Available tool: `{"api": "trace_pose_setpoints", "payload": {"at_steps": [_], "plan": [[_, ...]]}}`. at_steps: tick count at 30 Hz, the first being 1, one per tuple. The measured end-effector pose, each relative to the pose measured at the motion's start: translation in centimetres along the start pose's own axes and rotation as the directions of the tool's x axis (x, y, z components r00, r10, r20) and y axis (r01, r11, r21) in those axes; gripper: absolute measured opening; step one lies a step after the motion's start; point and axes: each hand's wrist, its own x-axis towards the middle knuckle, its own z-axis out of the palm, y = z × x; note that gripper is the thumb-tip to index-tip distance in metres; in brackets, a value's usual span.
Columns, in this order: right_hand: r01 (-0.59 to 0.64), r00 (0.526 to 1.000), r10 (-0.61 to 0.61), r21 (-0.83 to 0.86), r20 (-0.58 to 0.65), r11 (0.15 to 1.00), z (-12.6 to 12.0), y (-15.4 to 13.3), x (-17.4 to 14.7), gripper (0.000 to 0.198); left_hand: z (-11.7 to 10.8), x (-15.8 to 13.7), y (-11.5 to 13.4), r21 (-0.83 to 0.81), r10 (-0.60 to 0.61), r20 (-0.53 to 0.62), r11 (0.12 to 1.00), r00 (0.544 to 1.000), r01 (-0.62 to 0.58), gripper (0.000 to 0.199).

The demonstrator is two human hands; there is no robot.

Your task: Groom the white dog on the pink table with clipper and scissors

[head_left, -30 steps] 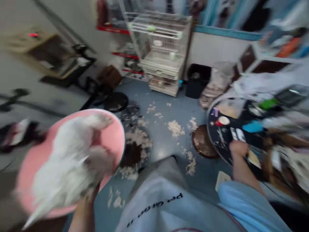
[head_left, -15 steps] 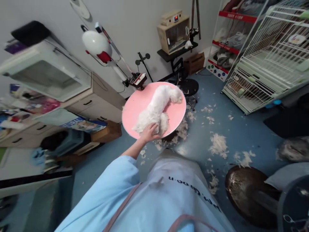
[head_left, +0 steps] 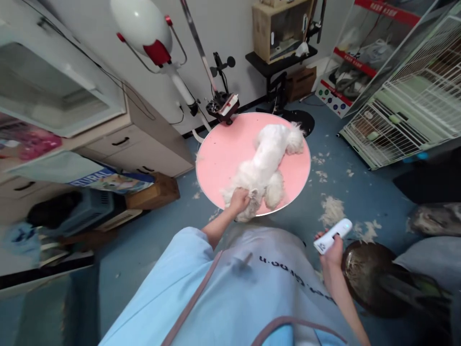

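A white dog (head_left: pixel 268 156) lies on a round pink table (head_left: pixel 223 144), its back smooth and short-haired, with fluffier fur on its legs and near end. At that near end, by the table's front edge, my left hand (head_left: pixel 239 199) is closed on the dog's fur, fingers curled in. My right hand (head_left: pixel 332 252) grips a white hair clipper (head_left: pixel 333 236) with a small glowing light at its far end, held off to the right of the table above the floor. Fur and fingers hide exactly which part of the dog the left hand grasps.
Clumps of cut fur (head_left: pixel 332 210) litter the blue floor. A clamp with a small tray (head_left: pixel 225 106) stands at the table's back edge, beside a white lamp-like dryer (head_left: pixel 144 29). Cabinets (head_left: pixel 144 144) are left, a wire cage (head_left: pixel 389 129) right, a brown round base (head_left: pixel 370 278) lower right.
My right hand has come into view with the clipper. My left hand has gone from lying spread on the dog to closing on its fur. The view has shifted nearer the table.
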Motion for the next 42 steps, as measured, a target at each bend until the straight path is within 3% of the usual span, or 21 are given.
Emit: {"api": "trace_pose_setpoints", "payload": {"at_steps": [4, 8, 11, 15, 18, 21, 24, 30, 37, 39, 42], "plan": [[-0.031, 0.971, -0.002, 0.135, 0.241, 0.990, 8.4, 0.8, -2.8, 0.040, -0.9, 0.5, 0.4, -0.178, -0.052, 0.010, 0.983, 0.999, 0.053, 0.031], [0.107, 0.910, -0.093, -0.010, 0.404, 0.994, 13.8, 0.9, -5.5, 0.046, -1.2, 0.7, 0.1, -0.343, -0.101, -0.021, 0.935, 0.995, 0.087, 0.036], [0.277, 0.857, -0.216, -0.065, 0.468, 0.959, 17.1, 0.9, -6.9, 0.049, -0.8, 0.9, 0.2, -0.424, -0.112, -0.034, 0.902, 0.993, 0.087, 0.032], [0.576, 0.696, -0.448, -0.063, 0.561, 0.815, 19.7, 1.0, -7.7, 0.047, -0.2, 0.9, 0.7, -0.514, -0.123, -0.063, 0.854, 0.990, 0.073, 0.026], [0.703, 0.570, -0.565, 0.002, 0.597, 0.711, 20.7, 1.5, -7.6, 0.048, 0.1, 0.7, 1.2, -0.578, -0.157, -0.085, 0.812, 0.984, 0.080, 0.018], [0.780, 0.486, -0.628, 0.022, 0.608, 0.625, 21.2, 2.0, -7.4, 0.045, 0.2, 0.6, 1.5, -0.625, -0.161, -0.091, 0.777, 0.983, 0.070, 0.018], [0.820, 0.434, -0.655, 0.031, 0.618, 0.572, 21.5, 2.3, -7.1, 0.044, 0.1, 0.7, 1.6, -0.690, -0.150, -0.083, 0.722, 0.985, 0.052, 0.017], [0.811, 0.456, -0.618, -0.013, 0.640, 0.585, 21.1, 2.5, -6.9, 0.044, -0.1, 0.6, 1.3, -0.846, -0.057, 0.011, 0.531, 0.998, 0.040, 0.018], [0.780, 0.529, -0.582, -0.084, 0.617, 0.620, 20.9, 3.3, -7.1, 0.045, 0.4, 0.8, 0.4, -0.850, -0.054, 0.078, 0.518, 0.995, 0.095, 0.018], [0.788, 0.521, -0.585, -0.086, 0.622, 0.610, 20.9, 3.7, -6.9, 0.045, 0.4, 0.8, 0.4, -0.855, -0.060, 0.097, 0.506, 0.994, 0.114, 0.018], [0.829, 0.467, -0.612, -0.075, 0.638, 0.554, 21.0, 4.1, -6.5, 0.044, 0.4, 0.8, 0.5, -0.864, -0.045, 0.107, 0.490, 0.993, 0.115, 0.018]]}}
